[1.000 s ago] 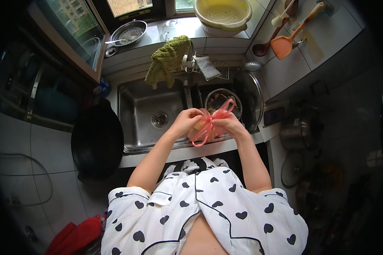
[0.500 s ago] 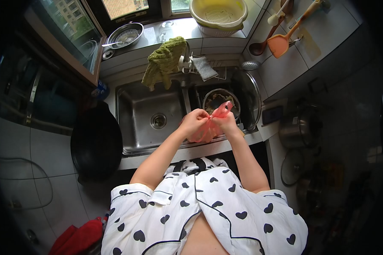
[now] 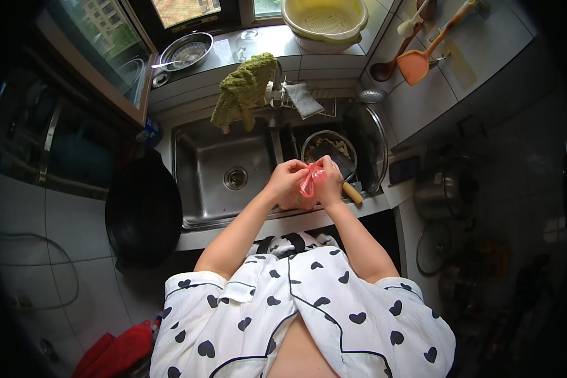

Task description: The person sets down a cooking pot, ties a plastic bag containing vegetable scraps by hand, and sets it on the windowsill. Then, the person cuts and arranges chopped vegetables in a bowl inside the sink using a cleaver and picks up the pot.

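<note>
My left hand (image 3: 288,179) and my right hand (image 3: 328,183) are close together over the front of the right sink basin, both closed on a red plastic bag (image 3: 308,185). The bag's gathered top shows between my fingers, and its lower part is partly hidden behind my hands. What it holds I cannot make out. Just beyond stands a metal pot (image 3: 326,134) with pale food scraps inside. A knife with a wooden handle (image 3: 353,193) lies to the right of my right hand, its dark blade (image 3: 346,168) reaching across the pot.
A steel sink basin (image 3: 223,170) lies left. A green cloth (image 3: 244,88) hangs over the faucet, beside a grey sponge cloth (image 3: 304,101) on a wire rack. A black wok (image 3: 143,211) stands left. A glass lid (image 3: 373,148) leans right; a phone (image 3: 404,169) lies nearby.
My right hand has moved left and turned inward toward my left hand. The bag's top loop has swung from pointing up and right to hanging down, uncovering the knife handle.
</note>
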A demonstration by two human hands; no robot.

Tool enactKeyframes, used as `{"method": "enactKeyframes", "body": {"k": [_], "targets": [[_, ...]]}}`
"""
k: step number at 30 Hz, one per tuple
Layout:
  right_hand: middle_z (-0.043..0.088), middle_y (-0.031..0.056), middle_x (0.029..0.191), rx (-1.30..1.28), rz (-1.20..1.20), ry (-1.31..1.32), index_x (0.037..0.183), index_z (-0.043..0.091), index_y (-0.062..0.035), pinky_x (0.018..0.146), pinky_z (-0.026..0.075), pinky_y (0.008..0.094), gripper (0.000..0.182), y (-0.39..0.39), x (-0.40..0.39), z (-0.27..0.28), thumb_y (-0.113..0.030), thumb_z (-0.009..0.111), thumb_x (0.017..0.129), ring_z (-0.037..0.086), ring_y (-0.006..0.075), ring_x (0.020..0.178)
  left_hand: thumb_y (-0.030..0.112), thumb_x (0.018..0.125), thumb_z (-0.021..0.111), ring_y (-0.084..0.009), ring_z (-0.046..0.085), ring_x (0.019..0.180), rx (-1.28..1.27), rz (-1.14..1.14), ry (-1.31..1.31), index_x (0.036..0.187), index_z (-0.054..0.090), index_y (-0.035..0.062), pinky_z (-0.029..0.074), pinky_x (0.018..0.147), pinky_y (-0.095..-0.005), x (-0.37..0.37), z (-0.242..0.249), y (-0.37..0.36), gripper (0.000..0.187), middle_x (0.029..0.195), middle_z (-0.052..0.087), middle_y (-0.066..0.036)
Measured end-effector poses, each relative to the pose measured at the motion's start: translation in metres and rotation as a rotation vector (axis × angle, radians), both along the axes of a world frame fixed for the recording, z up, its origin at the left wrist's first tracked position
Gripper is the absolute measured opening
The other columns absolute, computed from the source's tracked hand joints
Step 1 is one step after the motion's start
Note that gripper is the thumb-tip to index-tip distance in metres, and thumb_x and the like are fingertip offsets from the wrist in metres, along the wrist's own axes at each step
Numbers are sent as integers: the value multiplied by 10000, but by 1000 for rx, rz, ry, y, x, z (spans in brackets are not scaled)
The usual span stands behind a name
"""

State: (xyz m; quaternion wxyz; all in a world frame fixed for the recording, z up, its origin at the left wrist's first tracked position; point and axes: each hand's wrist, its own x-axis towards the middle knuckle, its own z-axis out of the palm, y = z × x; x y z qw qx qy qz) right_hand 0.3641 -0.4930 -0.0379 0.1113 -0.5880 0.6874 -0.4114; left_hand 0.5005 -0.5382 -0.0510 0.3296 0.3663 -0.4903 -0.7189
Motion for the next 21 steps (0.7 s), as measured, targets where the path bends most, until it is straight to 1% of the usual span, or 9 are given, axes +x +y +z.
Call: {"method": "enactKeyframes", "body": {"k": [2,4,7,10,13,16,19,21], "targets": [[559,124,751,-4,-11,-8,797,480,-59,656,442,411,175,0,1,1,-167,616,769,558,331,779,124,843,604,-98,568,836,45,-3,47,950,602,-20,461,766,-234,2,3,-1,180,903,625,-58],[557,125,754,-49,30,-78,799,482,-58,654,439,410,175,2,-3,-10,-178,608,786,555,331,774,135,851,601,-100,569,845,70,-33,67,952,604,-20,460,774,-232,4,3,-3,185,914,627,-56],[554,128,755,-79,60,-137,798,484,-57,654,436,407,179,3,-4,-19,-194,599,802,552,329,768,120,853,593,-102,571,856,80,-34,59,975,610,-15,463,789,-234,4,-6,-8,182,939,625,-52],[552,128,749,-84,77,-153,791,489,-55,654,434,403,182,4,-6,-24,-204,592,810,553,326,763,90,859,573,-102,572,868,-48,7,89,1002,605,-15,466,803,-239,1,-1,-5,180,951,623,-48],[553,127,741,-79,99,-176,783,500,-52,652,434,401,178,4,-10,-25,-204,587,811,555,322,759,61,858,560,-104,571,881,1,-100,54,1004,600,-11,467,813,-244,1,11,-5,168,943,620,-47],[557,126,731,-59,115,-240,776,509,-49,647,433,400,174,4,-9,-20,-202,587,808,556,319,748,51,857,554,-105,573,880,-85,-154,-70,982,598,-9,470,805,-244,2,6,-13,146,928,618,-42],[560,124,724,-59,118,-268,772,520,-49,636,435,394,166,3,-9,-20,-197,589,803,559,316,733,50,841,557,-107,575,835,-160,-193,-141,949,603,-14,469,767,-242,1,7,-15,134,888,627,-47],[563,123,721,-66,129,-273,771,528,-50,627,438,387,156,3,-9,-20,-191,590,800,562,313,724,59,834,559,-105,580,810,-228,-174,-203,948,602,-13,472,745,-245,1,9,-14,141,866,630,-50]]}}
